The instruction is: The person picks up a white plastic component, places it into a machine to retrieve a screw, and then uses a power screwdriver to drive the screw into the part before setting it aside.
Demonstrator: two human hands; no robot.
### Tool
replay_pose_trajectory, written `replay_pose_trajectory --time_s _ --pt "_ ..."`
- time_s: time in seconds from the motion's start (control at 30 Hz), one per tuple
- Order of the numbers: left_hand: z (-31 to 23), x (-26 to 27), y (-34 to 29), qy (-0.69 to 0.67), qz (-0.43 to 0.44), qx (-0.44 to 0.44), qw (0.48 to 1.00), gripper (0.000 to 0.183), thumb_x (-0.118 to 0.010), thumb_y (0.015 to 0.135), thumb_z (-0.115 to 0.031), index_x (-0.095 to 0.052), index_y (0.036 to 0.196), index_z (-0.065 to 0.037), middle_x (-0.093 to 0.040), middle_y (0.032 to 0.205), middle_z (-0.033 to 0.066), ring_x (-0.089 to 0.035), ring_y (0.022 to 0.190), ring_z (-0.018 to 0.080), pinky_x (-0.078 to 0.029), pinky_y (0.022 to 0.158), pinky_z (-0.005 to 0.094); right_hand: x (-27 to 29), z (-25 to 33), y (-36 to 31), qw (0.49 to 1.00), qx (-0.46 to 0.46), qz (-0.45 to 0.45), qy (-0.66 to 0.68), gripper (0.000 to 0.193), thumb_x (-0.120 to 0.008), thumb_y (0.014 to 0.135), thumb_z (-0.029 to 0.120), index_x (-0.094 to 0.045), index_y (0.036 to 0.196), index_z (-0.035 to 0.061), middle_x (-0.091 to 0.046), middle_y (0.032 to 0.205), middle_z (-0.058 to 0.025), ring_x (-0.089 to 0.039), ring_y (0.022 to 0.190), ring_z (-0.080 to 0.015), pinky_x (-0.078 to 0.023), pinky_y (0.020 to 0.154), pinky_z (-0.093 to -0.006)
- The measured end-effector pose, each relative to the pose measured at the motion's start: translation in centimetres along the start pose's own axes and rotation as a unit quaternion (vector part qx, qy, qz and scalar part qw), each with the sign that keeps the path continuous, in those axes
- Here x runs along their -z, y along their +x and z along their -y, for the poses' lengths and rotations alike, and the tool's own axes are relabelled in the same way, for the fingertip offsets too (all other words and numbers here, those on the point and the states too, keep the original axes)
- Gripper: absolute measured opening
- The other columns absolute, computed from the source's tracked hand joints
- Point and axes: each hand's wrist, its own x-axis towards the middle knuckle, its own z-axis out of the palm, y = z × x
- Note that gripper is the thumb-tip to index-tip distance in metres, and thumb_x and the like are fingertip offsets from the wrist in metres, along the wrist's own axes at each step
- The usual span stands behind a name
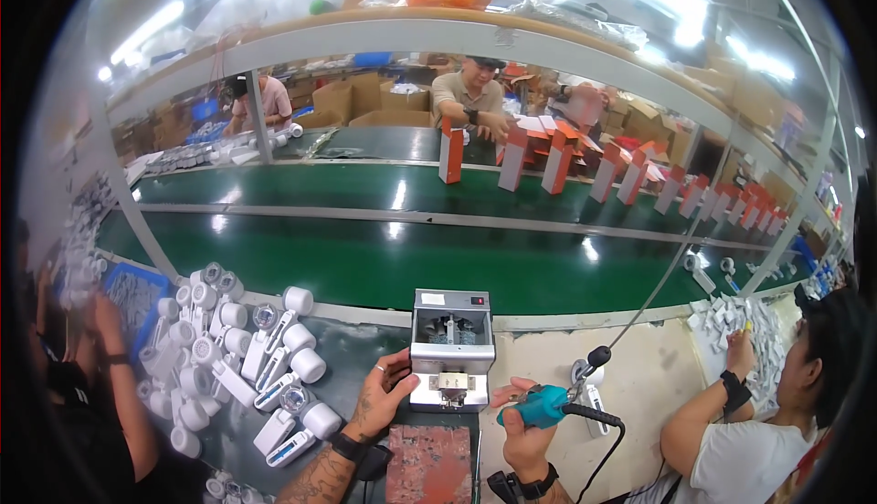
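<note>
A small grey screw feeder [452, 344] stands at the middle of the bench, with a window on top and a metal outlet at its front. My left hand [388, 390] is against its left side, thumb and fingers apart and nothing visible between them. In my right hand [525, 440] is a teal electric screwdriver [534, 406], held on its side just right of the feeder. A hanging cable runs up from the screwdriver, and a black cord curls down. Behind it lies a white handheld device [596, 399], partly hidden by the screwdriver and its fittings.
A worn reddish pad [427, 463] lies before the feeder. White round-headed devices [247, 349] pile up at left, by a blue bin [137, 299]. Beyond runs a green conveyor [320, 253] with orange-and-white boxes [557, 162]. Co-workers sit on both sides and across.
</note>
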Motion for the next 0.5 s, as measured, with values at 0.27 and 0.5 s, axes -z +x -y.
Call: replay_pose_trajectory --time_s 0.27,0.5 --pt "-0.6 0.2 -0.4 0.007 -0.002 -0.009 1.0 0.046 -0.068 0.092 -0.008 -0.047 0.133 0.002 -0.057 0.129 0.0126 -0.054 0.121 0.0197 -0.042 0.106 0.0332 0.2 0.6 -0.4 0.999 0.006 0.034 0.021 0.061 -0.072 0.09 0.034 -0.046 0.129 -0.0056 -0.07 0.102 -0.0169 -0.069 0.098 -0.0259 -0.052 0.088 -0.0377" --pt "-7.1 -2.4 -1.7 0.218 -0.085 -0.148 0.961 0.036 -0.069 0.089 -0.009 -0.054 0.121 0.001 -0.059 0.11 0.0076 -0.056 0.102 0.0134 -0.045 0.092 0.0279 0.6 3.1 0.5 0.996 -0.079 0.001 -0.049 0.046 -0.067 0.094 0.017 -0.048 0.132 -0.002 -0.069 0.096 -0.0083 -0.058 0.078 -0.0082 -0.046 0.07 -0.0227"
